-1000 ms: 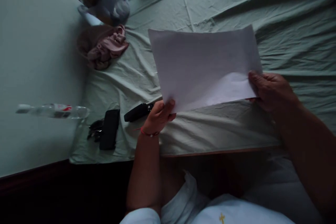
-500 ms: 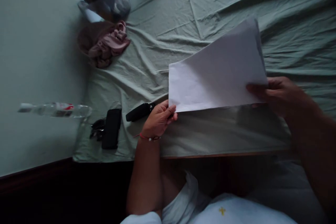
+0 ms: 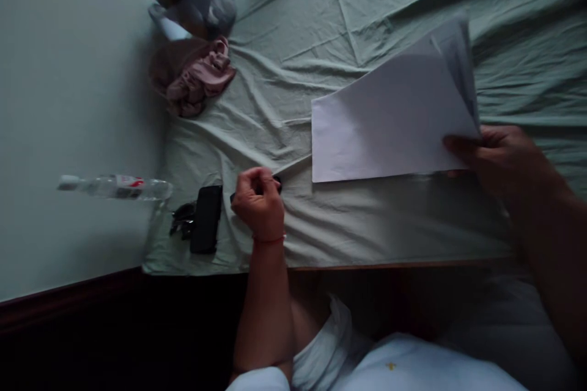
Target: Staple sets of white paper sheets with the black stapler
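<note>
A stack of white paper sheets (image 3: 389, 110) is held above the cloth-covered table, its far right corners fanned slightly apart. My right hand (image 3: 499, 153) grips the stack at its near right edge, thumb on top and fingers beneath. Away from the paper, to its left, my left hand (image 3: 259, 201) is closed with curled fingers, and nothing shows in it. It hides most of a black elongated object (image 3: 277, 184) lying behind it. A red string bracelet (image 3: 269, 239) circles the left wrist.
Left of that hand lie a black phone (image 3: 206, 220) and a small dark bunch of items (image 3: 182, 220). A clear plastic bottle (image 3: 114, 187) is by the wall. Farther back are a pink cloth (image 3: 197, 79) and a plastic bag (image 3: 213, 3). Wrinkled green cloth (image 3: 293, 85) covers the table.
My left hand has let go of the paper's left corner, moved left and curled closed over the black object. The sheets at the right end have fanned apart more; my right hand keeps its grip.
</note>
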A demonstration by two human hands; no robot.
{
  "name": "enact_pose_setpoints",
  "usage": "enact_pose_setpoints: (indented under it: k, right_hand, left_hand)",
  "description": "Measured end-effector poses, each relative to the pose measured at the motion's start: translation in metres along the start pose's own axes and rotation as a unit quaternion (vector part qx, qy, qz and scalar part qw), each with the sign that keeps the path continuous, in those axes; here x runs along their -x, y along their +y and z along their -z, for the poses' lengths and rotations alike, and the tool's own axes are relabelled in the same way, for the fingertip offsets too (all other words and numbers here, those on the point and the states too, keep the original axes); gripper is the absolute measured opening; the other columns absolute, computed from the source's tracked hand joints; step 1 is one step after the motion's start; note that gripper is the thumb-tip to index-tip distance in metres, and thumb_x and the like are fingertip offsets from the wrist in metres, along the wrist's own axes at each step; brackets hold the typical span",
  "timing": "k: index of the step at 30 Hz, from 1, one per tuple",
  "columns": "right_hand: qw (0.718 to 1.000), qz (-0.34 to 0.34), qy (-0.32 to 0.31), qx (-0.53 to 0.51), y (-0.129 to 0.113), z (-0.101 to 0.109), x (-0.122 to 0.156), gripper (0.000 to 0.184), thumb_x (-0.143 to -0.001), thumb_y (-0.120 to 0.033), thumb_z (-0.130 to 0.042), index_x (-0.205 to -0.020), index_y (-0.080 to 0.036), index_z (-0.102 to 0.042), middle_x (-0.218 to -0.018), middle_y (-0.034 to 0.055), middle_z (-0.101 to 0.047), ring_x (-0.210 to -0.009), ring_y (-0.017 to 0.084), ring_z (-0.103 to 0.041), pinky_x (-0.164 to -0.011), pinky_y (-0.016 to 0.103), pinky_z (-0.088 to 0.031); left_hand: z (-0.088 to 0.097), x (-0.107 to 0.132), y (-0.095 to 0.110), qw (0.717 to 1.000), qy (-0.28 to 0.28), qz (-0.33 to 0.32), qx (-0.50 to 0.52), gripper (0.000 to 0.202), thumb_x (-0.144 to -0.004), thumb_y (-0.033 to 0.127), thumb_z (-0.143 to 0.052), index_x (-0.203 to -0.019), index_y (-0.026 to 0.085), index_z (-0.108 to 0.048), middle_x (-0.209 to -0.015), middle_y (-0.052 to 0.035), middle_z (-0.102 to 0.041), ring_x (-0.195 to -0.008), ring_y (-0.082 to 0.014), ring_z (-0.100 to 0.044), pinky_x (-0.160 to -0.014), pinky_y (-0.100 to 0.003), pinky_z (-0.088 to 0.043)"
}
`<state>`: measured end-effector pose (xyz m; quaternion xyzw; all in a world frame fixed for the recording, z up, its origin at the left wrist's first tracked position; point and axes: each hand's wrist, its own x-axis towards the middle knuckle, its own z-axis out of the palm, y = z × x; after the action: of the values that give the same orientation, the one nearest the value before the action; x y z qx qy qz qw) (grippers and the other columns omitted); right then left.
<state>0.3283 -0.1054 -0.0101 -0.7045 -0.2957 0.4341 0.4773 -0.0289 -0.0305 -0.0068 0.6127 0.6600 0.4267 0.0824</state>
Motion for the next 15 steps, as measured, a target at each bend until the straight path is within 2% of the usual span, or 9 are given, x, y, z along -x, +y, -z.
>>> enact_pose_setpoints:
  k: [2, 4, 5, 7, 9, 15]
  right_hand:
    - [1.0, -0.009, 0.001, -0.01, 0.0, 0.0, 0.002, 0.028, -0.068, -0.044, -0.09, -0.076, -0.022, -0.075, -0.076, -0.0001, -0.066, -0.06, 0.007, -0.056, -0.047, 0.016, -0.054]
    - [1.0, -0.017, -0.004, -0.023, -0.001, -0.001, 0.004, 0.025, -0.07, -0.044, -0.09, -0.078, -0.025, -0.076, -0.082, -0.0019, -0.067, -0.066, 0.007, -0.059, -0.05, 0.016, -0.058]
    - [0.999, -0.018, -0.008, -0.029, -0.001, -0.002, 0.005, 0.023, -0.071, -0.043, -0.09, -0.078, -0.027, -0.076, -0.084, -0.0024, -0.067, -0.068, 0.007, -0.059, -0.051, 0.016, -0.058]
    - [0.999, -0.016, -0.018, -0.04, -0.002, -0.003, 0.006, 0.021, -0.073, -0.043, -0.089, -0.077, -0.027, -0.075, -0.084, -0.0021, -0.067, -0.067, 0.007, -0.059, -0.05, 0.015, -0.058]
    - [0.998, -0.012, -0.03, -0.061, -0.001, -0.004, 0.004, 0.022, -0.074, -0.042, -0.089, -0.075, -0.026, -0.074, -0.083, -0.001, -0.066, -0.065, 0.007, -0.058, -0.047, 0.015, -0.058]
    - [0.993, -0.006, -0.068, -0.093, 0.006, -0.004, 0.0, 0.021, -0.074, -0.042, -0.089, -0.076, -0.026, -0.075, -0.082, -0.0003, -0.067, -0.064, 0.008, -0.059, -0.043, 0.014, -0.056]
  left_hand:
    - [0.005, -0.009, -0.011, 0.997, 0.041, -0.007, -0.059, 0.017, -0.1, 0.032, -0.052, -0.095, 0.019, -0.06, -0.08, -0.0057, -0.07, -0.082, -0.0209, -0.068, -0.087, -0.038, -0.053]
    - [0.009, -0.019, -0.025, 0.991, 0.025, -0.018, -0.129, 0.014, -0.099, 0.031, -0.053, -0.093, 0.019, -0.059, -0.099, -0.0144, -0.073, -0.106, -0.0291, -0.065, -0.104, -0.049, -0.046]
    - [0.01, -0.023, -0.032, 0.988, 0.006, -0.011, -0.156, 0.014, -0.098, 0.031, -0.054, -0.09, 0.02, -0.058, -0.104, -0.0167, -0.072, -0.113, -0.0318, -0.063, -0.11, -0.052, -0.042]
    - [0.01, -0.031, -0.044, 0.982, -0.041, 0.027, -0.18, 0.02, -0.098, 0.032, -0.052, -0.082, 0.021, -0.057, -0.101, -0.0168, -0.07, -0.113, -0.0336, -0.062, -0.11, -0.053, -0.041]
    - [0.009, -0.034, -0.051, 0.98, -0.073, 0.056, -0.174, 0.026, -0.099, 0.034, -0.049, -0.078, 0.022, -0.056, -0.093, -0.0142, -0.068, -0.107, -0.0323, -0.063, -0.105, -0.05, -0.045]
    - [-0.002, -0.023, -0.045, 0.986, -0.091, 0.02, -0.136, 0.025, -0.1, 0.035, -0.05, -0.08, 0.022, -0.06, -0.096, -0.0124, -0.069, -0.106, -0.0286, -0.063, -0.103, -0.046, -0.047]
